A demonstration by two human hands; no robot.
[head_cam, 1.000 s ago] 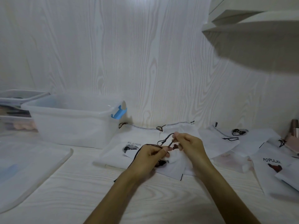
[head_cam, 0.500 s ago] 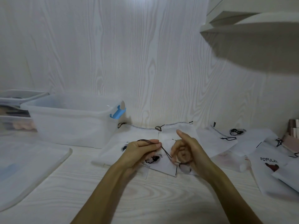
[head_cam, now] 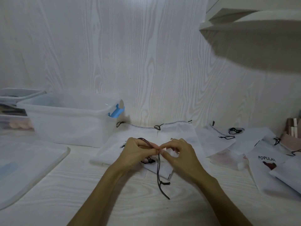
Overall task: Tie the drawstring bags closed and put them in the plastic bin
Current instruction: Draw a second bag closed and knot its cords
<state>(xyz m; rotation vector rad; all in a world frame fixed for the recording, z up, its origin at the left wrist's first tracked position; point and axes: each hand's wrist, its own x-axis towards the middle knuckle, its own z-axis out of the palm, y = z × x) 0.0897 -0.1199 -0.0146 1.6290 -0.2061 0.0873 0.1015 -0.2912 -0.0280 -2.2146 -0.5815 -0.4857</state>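
My left hand [head_cam: 137,151] and my right hand [head_cam: 180,154] meet fingertip to fingertip above a small white drawstring bag [head_cam: 160,168] lying on the table. Both pinch its dark drawstring [head_cam: 158,173], whose loose ends hang down toward me and trail on the table. A loop of cord curves over my left fingers. Several more white bags lie flat behind [head_cam: 177,132] and to the right [head_cam: 267,162], some printed POPULAR. The translucent plastic bin [head_cam: 65,121] with a blue latch stands at the left by the wall, well apart from my hands.
The bin's lid [head_cam: 29,167] lies flat at the left front. A second clear container [head_cam: 14,110] holding items sits behind the bin. A pink holder with metallic tubes [head_cam: 293,132] stands at the far right. A shelf [head_cam: 252,22] juts out overhead on the right.
My hands have come together from slightly apart. The cord that stretched between them now hangs down from the pinch, its ends trailing on the table toward me.
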